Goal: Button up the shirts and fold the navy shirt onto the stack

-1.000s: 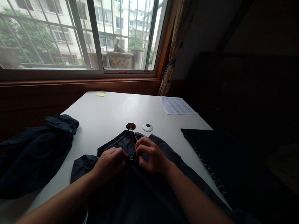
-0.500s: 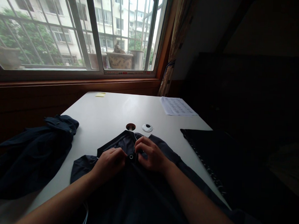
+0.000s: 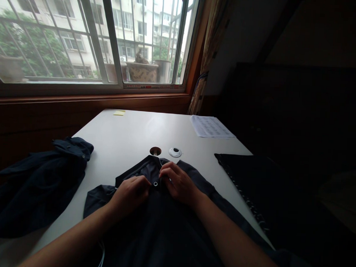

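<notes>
A dark navy jacket (image 3: 158, 235) with a grey lining lies on the white table, collar end away from me. Near its neckline shows a small ring-shaped snap button (image 3: 155, 184). Just left of the button, my left hand (image 3: 133, 191) is closed on the jacket's edge, its fingertips partly hidden. My right hand (image 3: 178, 184) pinches the neckline cloth on the other side, thumb and fingers bent together. A thin white cord (image 3: 102, 252) hangs at the jacket's lower left.
Another dark blue garment (image 3: 42, 186) lies at the table's (image 3: 127, 131) left. On the right is a black cloth (image 3: 270, 192) with a patterned edge. Farther back are printed papers (image 3: 212, 127) and a yellow note (image 3: 119, 113). A round cable hole (image 3: 155, 151) sits beside its white cover (image 3: 175, 152).
My right hand has shifted slightly, its fingers drawing closer together at the neckline. The snap button has moved up a little. My left hand stays almost still.
</notes>
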{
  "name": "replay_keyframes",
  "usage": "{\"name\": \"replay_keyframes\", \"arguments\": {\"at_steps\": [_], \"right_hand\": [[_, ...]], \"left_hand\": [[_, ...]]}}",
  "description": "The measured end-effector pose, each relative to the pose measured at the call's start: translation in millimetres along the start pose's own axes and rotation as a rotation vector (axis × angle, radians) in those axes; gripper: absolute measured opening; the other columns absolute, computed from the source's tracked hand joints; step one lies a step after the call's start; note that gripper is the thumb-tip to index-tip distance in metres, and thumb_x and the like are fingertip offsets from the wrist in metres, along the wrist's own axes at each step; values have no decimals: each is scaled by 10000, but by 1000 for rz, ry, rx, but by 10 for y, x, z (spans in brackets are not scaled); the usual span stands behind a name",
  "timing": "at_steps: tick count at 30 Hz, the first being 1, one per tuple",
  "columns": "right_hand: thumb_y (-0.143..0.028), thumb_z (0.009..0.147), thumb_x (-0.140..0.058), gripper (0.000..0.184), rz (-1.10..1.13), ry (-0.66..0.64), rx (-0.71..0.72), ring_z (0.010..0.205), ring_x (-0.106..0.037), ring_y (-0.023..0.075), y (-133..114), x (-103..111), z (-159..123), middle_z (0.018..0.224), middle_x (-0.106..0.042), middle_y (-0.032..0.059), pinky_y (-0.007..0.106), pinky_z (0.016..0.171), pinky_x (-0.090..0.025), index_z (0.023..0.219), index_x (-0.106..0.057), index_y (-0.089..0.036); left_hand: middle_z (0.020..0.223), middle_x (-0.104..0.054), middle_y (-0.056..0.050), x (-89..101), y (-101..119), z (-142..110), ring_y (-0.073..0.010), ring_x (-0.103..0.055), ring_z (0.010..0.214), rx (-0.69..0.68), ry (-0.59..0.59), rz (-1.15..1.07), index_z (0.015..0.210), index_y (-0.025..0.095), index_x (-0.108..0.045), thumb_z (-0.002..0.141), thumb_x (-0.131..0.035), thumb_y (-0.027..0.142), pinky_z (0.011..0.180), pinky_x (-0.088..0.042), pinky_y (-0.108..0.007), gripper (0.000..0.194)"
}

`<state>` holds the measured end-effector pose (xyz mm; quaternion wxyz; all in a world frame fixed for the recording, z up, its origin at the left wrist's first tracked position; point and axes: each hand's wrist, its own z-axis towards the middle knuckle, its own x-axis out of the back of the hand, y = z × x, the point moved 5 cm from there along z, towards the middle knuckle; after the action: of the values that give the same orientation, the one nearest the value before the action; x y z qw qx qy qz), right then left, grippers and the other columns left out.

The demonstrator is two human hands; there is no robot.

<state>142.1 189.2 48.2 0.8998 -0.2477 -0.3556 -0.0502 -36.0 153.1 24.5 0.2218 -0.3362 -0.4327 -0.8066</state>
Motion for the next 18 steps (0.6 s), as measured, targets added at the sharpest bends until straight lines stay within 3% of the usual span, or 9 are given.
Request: {"name": "replay_keyframes", "arguments": {"at_steps": [12,18], "right_hand": [[-134,919,-557,151,17,-6,17,952,-578,208,6,-31,-13,1039,-575,73,379,850,-539,1023,-537,-241],[-305,913,-674,162,41,-39,-5,921,-582,188,37,-94,-7,1036,-599,57,342,815,-529,982,-542,-241]], "left_hand": [[765,-665,-10,4,-8,4,-139,-605,634,-4,-11,2,870,195,-636,800,-521,125,574,-461,-226,152],[742,-659,-8,-1,12,3,-143,-599,620,-35,-6,45,847,192,-636,811,-534,137,570,-455,-234,121]]}}
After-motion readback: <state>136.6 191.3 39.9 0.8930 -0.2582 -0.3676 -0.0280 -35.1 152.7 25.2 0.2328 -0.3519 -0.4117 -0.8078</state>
